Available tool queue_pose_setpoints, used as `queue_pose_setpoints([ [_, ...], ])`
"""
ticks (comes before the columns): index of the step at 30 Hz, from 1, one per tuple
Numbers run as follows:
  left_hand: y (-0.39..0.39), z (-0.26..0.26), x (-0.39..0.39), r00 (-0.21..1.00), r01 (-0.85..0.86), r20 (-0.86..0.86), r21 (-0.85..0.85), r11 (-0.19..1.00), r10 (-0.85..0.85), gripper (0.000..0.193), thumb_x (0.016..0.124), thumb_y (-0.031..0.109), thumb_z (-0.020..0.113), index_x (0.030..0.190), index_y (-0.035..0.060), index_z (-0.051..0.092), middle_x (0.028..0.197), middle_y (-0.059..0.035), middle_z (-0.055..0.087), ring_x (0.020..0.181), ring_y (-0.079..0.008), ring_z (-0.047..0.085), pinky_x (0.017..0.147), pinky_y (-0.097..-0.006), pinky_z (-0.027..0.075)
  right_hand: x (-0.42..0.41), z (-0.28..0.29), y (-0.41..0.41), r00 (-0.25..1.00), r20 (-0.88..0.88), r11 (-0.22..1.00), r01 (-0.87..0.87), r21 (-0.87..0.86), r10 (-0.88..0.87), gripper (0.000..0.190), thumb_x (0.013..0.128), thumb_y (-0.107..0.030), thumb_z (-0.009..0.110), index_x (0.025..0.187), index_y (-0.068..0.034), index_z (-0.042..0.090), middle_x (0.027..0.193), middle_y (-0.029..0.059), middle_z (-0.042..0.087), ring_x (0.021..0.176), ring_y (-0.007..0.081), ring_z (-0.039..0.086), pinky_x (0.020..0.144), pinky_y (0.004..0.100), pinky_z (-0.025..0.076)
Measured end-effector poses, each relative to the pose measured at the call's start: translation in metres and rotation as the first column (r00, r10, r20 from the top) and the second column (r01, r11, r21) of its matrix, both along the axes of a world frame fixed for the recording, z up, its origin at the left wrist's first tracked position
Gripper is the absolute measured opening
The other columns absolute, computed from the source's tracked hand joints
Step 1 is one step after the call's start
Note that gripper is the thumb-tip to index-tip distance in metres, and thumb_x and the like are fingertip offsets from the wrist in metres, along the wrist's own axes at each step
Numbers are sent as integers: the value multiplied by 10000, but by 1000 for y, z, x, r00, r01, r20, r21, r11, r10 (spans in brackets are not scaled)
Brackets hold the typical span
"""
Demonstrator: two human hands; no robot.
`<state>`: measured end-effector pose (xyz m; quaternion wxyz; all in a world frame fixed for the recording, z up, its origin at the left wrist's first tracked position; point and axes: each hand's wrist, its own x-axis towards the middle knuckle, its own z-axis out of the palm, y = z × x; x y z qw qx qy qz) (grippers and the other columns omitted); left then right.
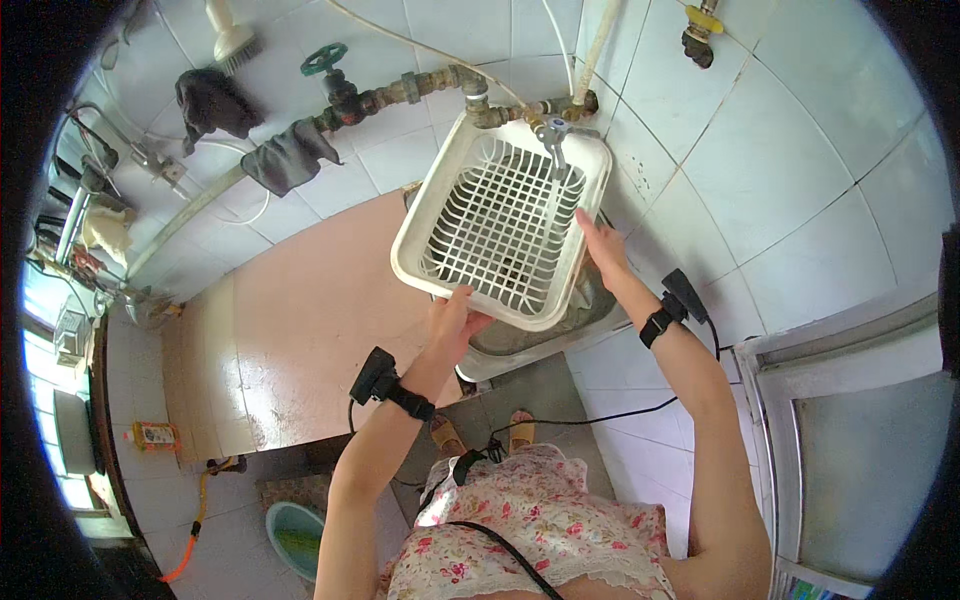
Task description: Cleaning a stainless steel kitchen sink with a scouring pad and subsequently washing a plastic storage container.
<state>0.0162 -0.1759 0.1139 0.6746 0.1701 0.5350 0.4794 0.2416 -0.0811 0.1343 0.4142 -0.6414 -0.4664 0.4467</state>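
Note:
A white plastic slatted basket (420,255) is held tilted over a sink (517,358) in the corner. My left hand (452,319) grips its near rim, thumb on top and fingers underneath. On the basket's right side, my right hand (602,246) holds the rim with the thumb over the edge. A metal tap (553,135) juts over the far end of the basket, and a thin stream of water (553,202) seems to run from it into the basket. Part of the sink is hidden under the basket.
A pinkish countertop (315,300) extends left of the sink. Pipes with a green-handled valve (330,67) run along the tiled wall, a dark cloth (289,157) hanging on them. A black cable (600,421) crosses below my arms. A framed door (862,465) stands at right.

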Motion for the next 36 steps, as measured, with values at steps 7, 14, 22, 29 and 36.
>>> queue_pose_setpoints([
  [7,1,-14,34,970,-181,183,90,979,162,245,792,90,423,993,-48,393,930,-132,482,859,-249,522,740,-379,478,-6,19,34,933,355,947,-63,314,-56,621,780,-428,447,1081,114,414,1136,268,415,1075,362,396,902,376,300],
  [14,-3,-4,50,966,-179,194,17,984,173,234,806,118,435,978,-39,404,924,-119,492,815,-212,539,717,-316,486,-14,71,85,971,203,787,-25,616,-128,508,775,-342,472,1052,84,455,1080,251,467,1026,341,443,875,343,334],
  [22,-29,17,-10,990,-12,141,259,966,-25,332,845,208,441,1082,-19,390,994,-150,515,855,-245,558,730,-322,496,-67,102,16,958,279,853,-95,513,-61,435,746,-271,476,1021,66,487,987,254,516,927,372,496,796,378,385],
  [29,-41,69,-33,963,192,154,189,963,-222,331,861,187,408,1092,-44,360,1053,-183,465,897,-294,527,775,-383,479,-16,108,-34,973,166,854,-219,472,158,570,777,-294,523,1184,61,343,1141,224,443,1069,277,431,889,325,336],
  [36,-84,57,-54,900,314,220,272,910,-376,299,830,201,448,985,-53,435,1041,-188,450,992,-350,456,897,-427,367,12,62,-212,987,157,959,-68,274,26,356,754,-188,555,1058,-12,495,930,117,579,825,180,549,730,298,441],
])
